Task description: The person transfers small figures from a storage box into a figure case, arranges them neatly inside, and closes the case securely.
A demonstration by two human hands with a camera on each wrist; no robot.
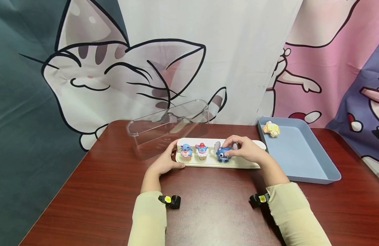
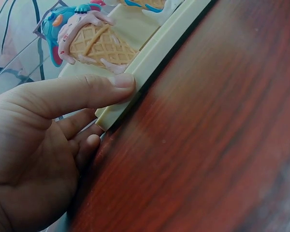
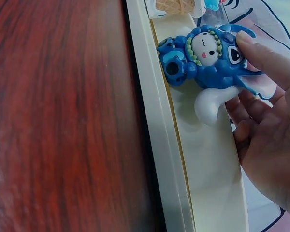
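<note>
**Two hands at a cream figurine base**

At the far left stands the clear plastic cover [image 1: 168, 128], tipped up behind the base; through it the cat-print backdrop [image 1: 115, 68] blurs, and its lower edge is hard to trace against the table.

The left hand [image 1: 165, 163] rests at the left end of the cream display base [image 1: 238, 165]. In the left wrist view its thumb [image 2: 94, 89] lies straight along the top edge of the base's corner, while the fingers [image 2: 84, 145] curl under and beside that corner, so the hand pinches the base end. The palm fills the lower left of that view and cuts off the rest.

On the base, from left: a blue figure in a pink-iced waffle cone [image 1: 186, 151], then a second cone figure with a red cap [image 1: 202, 151]. The wrist view shows the first one only partly, its top out of frame.

Next comes the blue big-eared figurine [image 1: 222, 153], standing on the base near its middle. The right hand [image 1: 244, 150] arches over it, thumb and fingertips grasping its head and ear; the hand hides the figure's right side in the head view. The right wrist view shows a white face within a blue hood.

At the right, a pale blue tray [image 1: 303, 160] holds a small yellowish toy [image 1: 271, 128], too small to make out.
</note>
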